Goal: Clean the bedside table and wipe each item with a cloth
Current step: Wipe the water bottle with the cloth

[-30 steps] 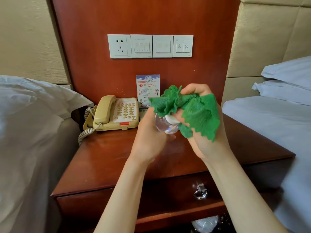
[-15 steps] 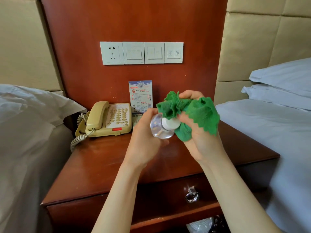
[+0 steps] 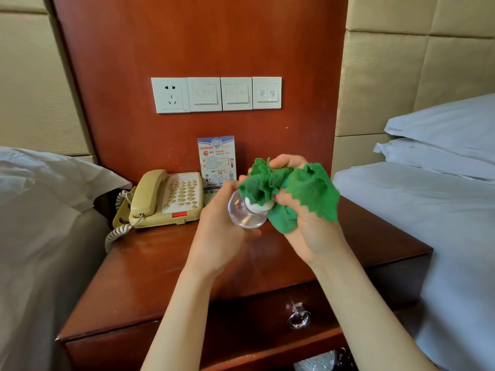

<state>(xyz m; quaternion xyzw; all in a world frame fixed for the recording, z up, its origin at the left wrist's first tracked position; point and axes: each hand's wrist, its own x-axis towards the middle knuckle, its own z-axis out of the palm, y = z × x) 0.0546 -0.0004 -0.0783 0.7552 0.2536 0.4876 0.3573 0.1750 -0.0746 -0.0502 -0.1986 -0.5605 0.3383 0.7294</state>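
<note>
- Left hand [image 3: 214, 234]: closed around the body of a small clear plastic bottle with a white cap [image 3: 245, 212], held tilted above the middle of the tabletop, cap end pointing right.
- Right hand [image 3: 308, 226]: gripping a crumpled green cloth with zigzag-cut edges [image 3: 294, 191], thumb and fingers bunching it over the bottle's cap; one loose corner hangs to the right of the palm.
- Bottle and cloth: touching at the cap, both clear of the wood beneath.
- Reddish-brown glossy wooden bedside table [image 3: 150, 274]: top surface bare across its front and right portions; front edge runs below both forearms, right edge ends just beside the white-sheeted bed [image 3: 428, 210].
- Beige corded push-button telephone [image 3: 166, 199]: stands at the back left of the tabletop, its coiled cord hanging over the left edge near the grey-white duvet [image 3: 40, 210].
- Printed upright information card [image 3: 217, 159]: leans against the wooden wall panel at the back, just right of the telephone, partly behind the left hand.
- Drawer with a shiny metal ring pull [image 3: 298, 317]: sits beneath the front edge, slightly open.
- White wall plate row with one socket and three switch panels [image 3: 215, 94]: fixed on the panel well above the card.
</note>
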